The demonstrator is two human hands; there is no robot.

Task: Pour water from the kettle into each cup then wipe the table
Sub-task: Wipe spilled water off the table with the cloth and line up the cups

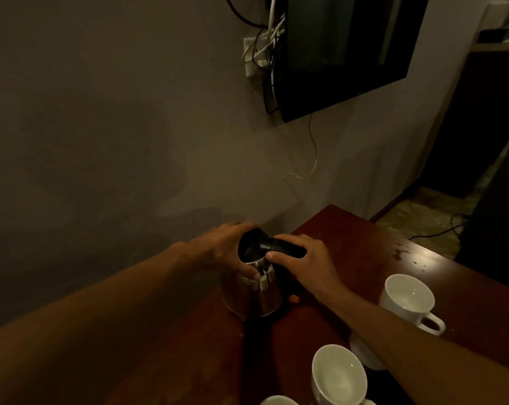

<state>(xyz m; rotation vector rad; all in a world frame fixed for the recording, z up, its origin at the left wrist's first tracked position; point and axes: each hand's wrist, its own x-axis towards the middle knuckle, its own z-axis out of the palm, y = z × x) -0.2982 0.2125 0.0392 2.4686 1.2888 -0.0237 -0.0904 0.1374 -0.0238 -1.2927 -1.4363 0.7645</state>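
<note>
The steel kettle [254, 298] stands upright on the dark wooden table [458, 282], near the wall and at the table's left part. The left grip [230, 247], a bare hand, is cupped over the kettle's top from the left, fingers curled round the far rim and thumb pressed on the steel side just below the lid. The right grip [304, 266] is wrapped round the black handle [276, 246], fingers closed over it and thumb along the near side.

3 white cups are to the right of the kettle and nearer the person. 1 cup [408, 298] stands beyond the right forearm, its handle turned to the right. A 2nd cup [338, 372] stands at the bottom, and only the rim of a 3rd cup [278, 401] shows at the bottom edge. A white saucer [360, 353] lies partly under the forearm.

Wet spots [399, 253] glint on the far right of the table. A dark television [344, 54] hangs on the wall, beside a socket [252, 58] with tangled cables.
</note>
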